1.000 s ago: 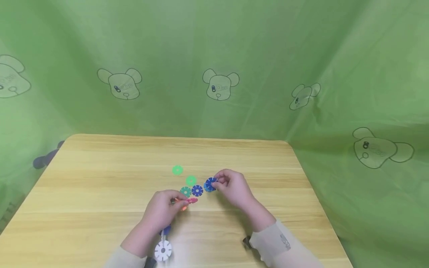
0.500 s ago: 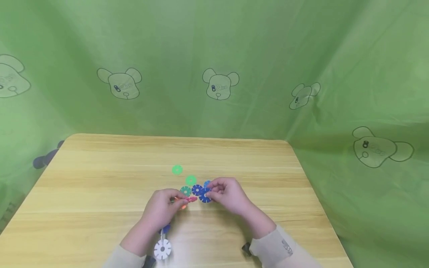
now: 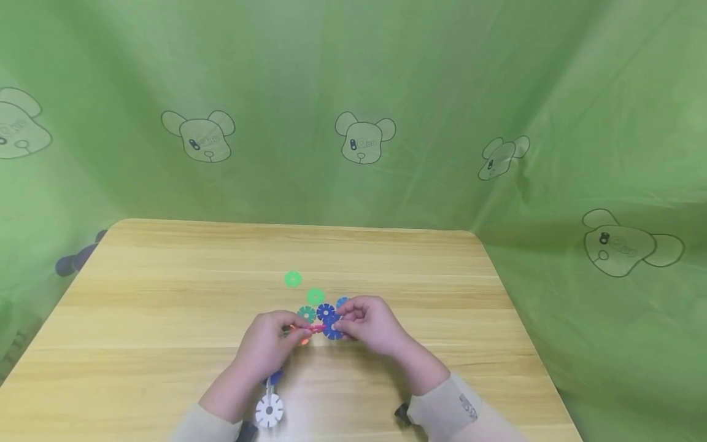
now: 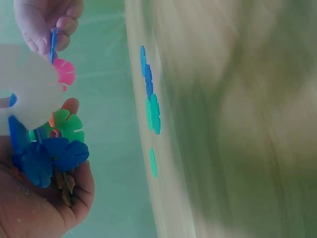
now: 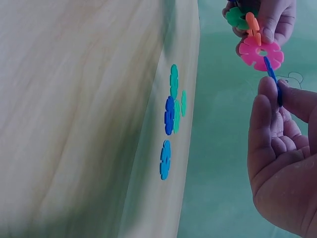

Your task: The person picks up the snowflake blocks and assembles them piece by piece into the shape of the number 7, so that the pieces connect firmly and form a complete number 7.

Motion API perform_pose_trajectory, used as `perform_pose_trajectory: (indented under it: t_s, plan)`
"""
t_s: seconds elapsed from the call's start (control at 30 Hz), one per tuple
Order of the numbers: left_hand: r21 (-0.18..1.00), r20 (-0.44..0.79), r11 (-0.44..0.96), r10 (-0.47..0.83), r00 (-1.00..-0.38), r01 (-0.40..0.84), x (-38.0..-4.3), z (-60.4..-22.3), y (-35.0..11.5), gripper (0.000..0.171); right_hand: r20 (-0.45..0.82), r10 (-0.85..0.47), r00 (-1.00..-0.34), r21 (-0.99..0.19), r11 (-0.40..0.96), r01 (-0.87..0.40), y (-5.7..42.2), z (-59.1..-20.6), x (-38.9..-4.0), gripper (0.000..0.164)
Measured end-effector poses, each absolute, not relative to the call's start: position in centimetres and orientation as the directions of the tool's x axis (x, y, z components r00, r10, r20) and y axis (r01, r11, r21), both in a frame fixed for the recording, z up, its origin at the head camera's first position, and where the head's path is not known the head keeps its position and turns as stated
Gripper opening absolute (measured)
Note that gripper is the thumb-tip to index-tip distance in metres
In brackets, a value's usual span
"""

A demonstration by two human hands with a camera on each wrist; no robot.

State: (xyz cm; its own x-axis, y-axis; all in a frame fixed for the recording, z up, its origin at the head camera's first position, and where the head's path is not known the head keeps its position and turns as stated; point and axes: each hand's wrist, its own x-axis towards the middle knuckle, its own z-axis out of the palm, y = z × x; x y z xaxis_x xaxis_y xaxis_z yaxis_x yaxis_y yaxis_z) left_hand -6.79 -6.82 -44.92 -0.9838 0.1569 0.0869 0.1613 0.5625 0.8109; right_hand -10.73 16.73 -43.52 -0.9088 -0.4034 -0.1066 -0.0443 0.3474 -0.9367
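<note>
My left hand (image 3: 270, 344) holds a chain of slotted plastic snowflake discs, interlocked at angles. Its pink disc (image 5: 249, 51) sticks out towards my right hand (image 3: 375, 325), with an orange disc (image 5: 252, 25) and a green disc (image 5: 237, 17) behind it. Blue discs (image 4: 69, 154) and a white disc (image 3: 262, 412) make up the end near my left wrist. Between thumb and fingertips, my right hand pinches a dark blue disc (image 5: 271, 71), seen edge-on in the right wrist view. The edge of this blue disc meets the pink disc's slotted rim.
Loose discs lie flat on the wooden table (image 3: 193, 264) just beyond my hands: two light green discs (image 3: 288, 279), a teal disc (image 3: 302, 312), a dark blue disc (image 3: 320, 311) and a lighter blue disc (image 3: 342, 302). A green curtain (image 3: 287, 184) hangs behind the table.
My right hand has brought the dark blue disc left and nearer to me, up to the pink disc. My left hand stays almost still with the chain.
</note>
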Motion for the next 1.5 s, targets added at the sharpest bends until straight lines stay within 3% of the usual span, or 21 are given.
perform_pose_trajectory:
  t_s: [0.37,0.77,1.1,1.3,1.5]
  plan:
    - [0.741,0.262,0.594,0.174,-0.949,0.314,-6.5,-45.2,-6.4,0.008,-0.101,-0.381,-0.919,-0.962,0.274,-0.008,16.9,-43.5,-10.7,0.015]
    - [0.709,0.337,0.603,0.166,-0.927,0.366,-6.1,-45.5,-5.9,0.007,-0.101,-0.332,-0.938,-0.974,0.223,0.026,16.2,-43.8,-10.2,0.013]
    - [0.64,0.376,0.631,0.241,-0.895,0.439,-6.3,-45.2,-5.9,0.011,-0.125,-0.355,-0.926,-0.978,0.2,0.055,15.8,-44.2,-9.9,0.015]
    - [0.63,0.338,0.655,0.253,-0.907,0.418,-6.2,-45.0,-6.0,0.006,-0.072,-0.296,-0.952,-0.962,0.273,-0.012,16.6,-44.0,-10.7,0.013]
    - [0.643,0.289,0.674,0.228,-0.93,0.365,-6.1,-45.2,-6.2,0.004,0.09,-0.13,-0.988,-0.835,0.531,-0.145,18.0,-43.5,-12.6,0.019]
